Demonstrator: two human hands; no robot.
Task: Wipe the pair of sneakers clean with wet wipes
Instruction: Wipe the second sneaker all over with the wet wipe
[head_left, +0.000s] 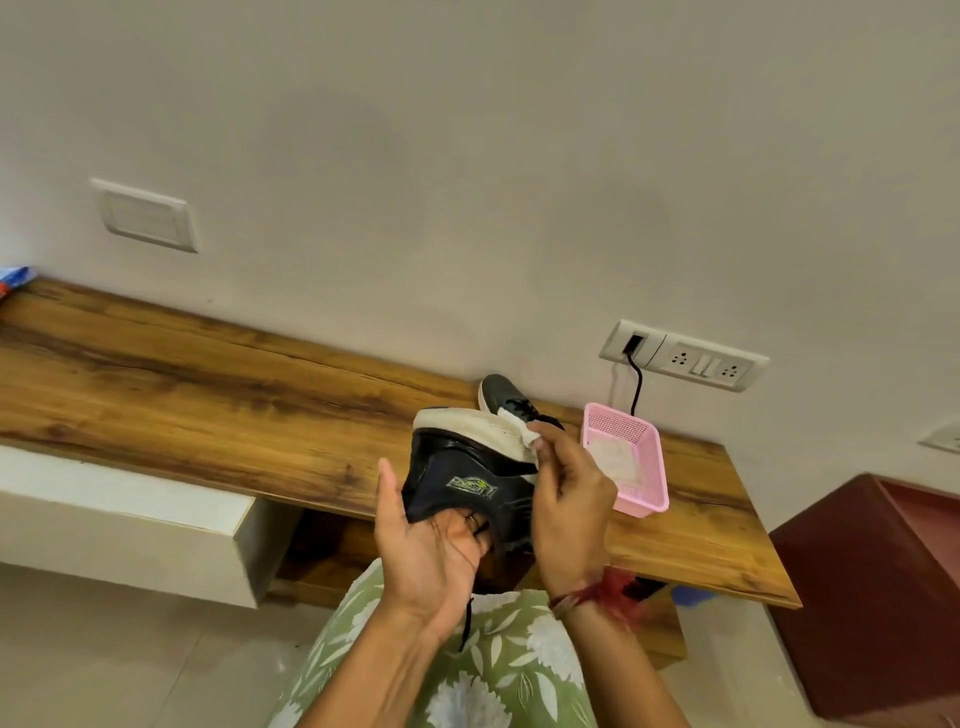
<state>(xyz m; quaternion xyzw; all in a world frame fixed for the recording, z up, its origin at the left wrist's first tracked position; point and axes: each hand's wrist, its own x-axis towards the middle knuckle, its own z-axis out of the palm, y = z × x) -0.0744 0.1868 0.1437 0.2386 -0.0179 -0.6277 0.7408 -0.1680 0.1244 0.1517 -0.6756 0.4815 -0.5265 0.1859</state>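
Observation:
I hold a black sneaker with a white sole in front of me, sole turned up and away. My left hand grips it from below, fingers inside the opening. My right hand pinches a white wet wipe against the sole's right edge. The second sneaker, grey with black laces, lies on the wooden shelf just behind the held one, partly hidden by it.
A pink plastic basket holding a white wipe stands on the shelf to the right. A wall socket with a black cable sits above it. A dark red cabinet is at the far right. My green floral clothing fills the bottom.

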